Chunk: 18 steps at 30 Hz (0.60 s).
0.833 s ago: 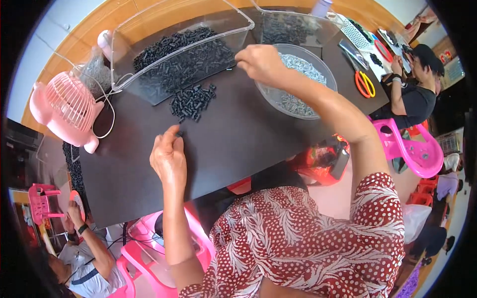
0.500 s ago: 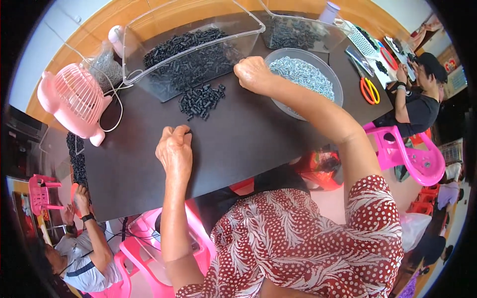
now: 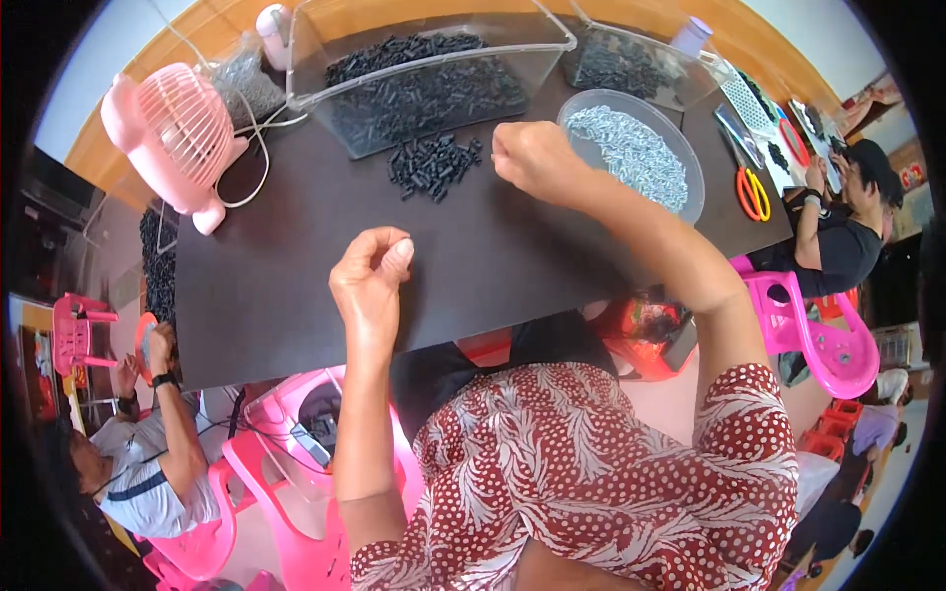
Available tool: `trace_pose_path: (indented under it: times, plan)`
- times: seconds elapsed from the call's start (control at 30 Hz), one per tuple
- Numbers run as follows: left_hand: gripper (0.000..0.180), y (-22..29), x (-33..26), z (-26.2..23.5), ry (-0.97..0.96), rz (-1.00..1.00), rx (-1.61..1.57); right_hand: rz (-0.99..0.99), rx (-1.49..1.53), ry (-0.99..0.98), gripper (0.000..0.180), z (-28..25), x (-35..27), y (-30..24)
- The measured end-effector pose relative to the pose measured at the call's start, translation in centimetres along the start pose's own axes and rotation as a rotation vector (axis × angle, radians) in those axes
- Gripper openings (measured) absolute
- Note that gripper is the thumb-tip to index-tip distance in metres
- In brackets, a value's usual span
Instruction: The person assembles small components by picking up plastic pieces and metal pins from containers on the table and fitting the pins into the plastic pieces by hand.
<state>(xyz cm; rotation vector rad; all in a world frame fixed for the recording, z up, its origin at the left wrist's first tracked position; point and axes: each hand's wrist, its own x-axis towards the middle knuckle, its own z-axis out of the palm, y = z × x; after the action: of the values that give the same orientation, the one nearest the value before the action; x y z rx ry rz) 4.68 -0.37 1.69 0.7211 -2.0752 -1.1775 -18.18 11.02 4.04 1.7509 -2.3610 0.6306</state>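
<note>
My left hand hovers over the near part of the dark table. Its fingers are curled, with thumb and forefinger pressed together; anything between them is too small or hidden to make out. To its right and farther off, my right hand is closed with the fingertips turned away, so its contents are hidden. Between and beyond the hands lies a loose pile of short black tube-like pieces. Beside my right wrist stands a round clear tub of small silvery metal pieces.
Two clear bins, a large one and a smaller one, hold black pieces at the back. A pink fan stands left; scissors lie right. Co-workers sit at left and right.
My left hand has turned so that its thumb faces up. My right hand has come nearer to me, away from the large bin's corner. The whole view has shifted slightly.
</note>
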Motion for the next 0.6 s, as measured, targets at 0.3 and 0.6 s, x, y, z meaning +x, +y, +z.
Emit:
trace_pose_path:
  times: [0.3, 0.6]
  plan:
    - [0.014, 1.8, -1.8, 0.7, -0.118, -0.412, -1.049, 0.08, 0.688, 0.011, 0.006, -0.8, -3.1, -7.4]
    - [0.017, 1.0, -3.1, 0.4, -0.128, -0.37, -1.055, 0.086, 0.778, 0.015, 0.005, -1.5, -3.7, -10.5]
